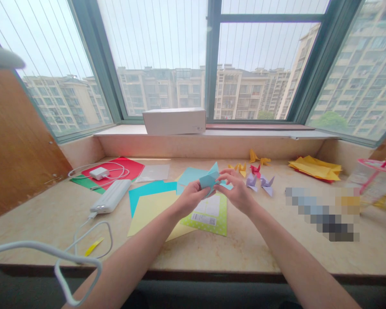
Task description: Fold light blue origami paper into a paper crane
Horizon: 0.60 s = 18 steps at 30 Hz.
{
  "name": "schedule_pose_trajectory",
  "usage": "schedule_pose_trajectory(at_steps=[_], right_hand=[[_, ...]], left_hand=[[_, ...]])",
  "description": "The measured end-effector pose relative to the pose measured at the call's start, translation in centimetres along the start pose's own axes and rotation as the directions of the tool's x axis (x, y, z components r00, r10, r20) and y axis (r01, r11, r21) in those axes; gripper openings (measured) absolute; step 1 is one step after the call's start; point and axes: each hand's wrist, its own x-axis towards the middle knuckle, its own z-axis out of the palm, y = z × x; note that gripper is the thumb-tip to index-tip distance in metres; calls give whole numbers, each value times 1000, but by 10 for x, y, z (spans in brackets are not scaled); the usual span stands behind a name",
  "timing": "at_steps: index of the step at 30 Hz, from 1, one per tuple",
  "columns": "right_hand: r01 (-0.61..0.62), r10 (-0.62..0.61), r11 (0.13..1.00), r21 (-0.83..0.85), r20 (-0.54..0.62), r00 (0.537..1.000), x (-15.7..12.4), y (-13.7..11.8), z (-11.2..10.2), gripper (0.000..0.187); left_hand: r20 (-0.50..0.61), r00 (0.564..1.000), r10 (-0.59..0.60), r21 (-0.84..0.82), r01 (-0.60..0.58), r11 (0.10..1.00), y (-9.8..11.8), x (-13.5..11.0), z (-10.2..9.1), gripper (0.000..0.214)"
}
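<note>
Both hands hold a partly folded light-blue paper figure just above the desk. My left hand pinches its lower left part, fingers closed round the paper. My right hand grips the right side, thumb and fingers pressed on a flap. Under the hands lie a yellow sheet, a teal sheet, another light-blue sheet and a green dotted pack with a white label.
Several finished paper cranes stand right of the hands; yellow sheets lie further right. A white power bank, a charger on red paper and cables sit at the left. A white box rests on the windowsill. A pink-rimmed container stands at far right.
</note>
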Motion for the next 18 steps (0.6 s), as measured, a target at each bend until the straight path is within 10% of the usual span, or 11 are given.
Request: schedule_pose_trajectory(at_steps=[18], right_hand=[[-175,124,919,354,161,979,2,2,-3,25]], left_hand=[[-98,995,-21,79,29,996,4,0,-6,25]])
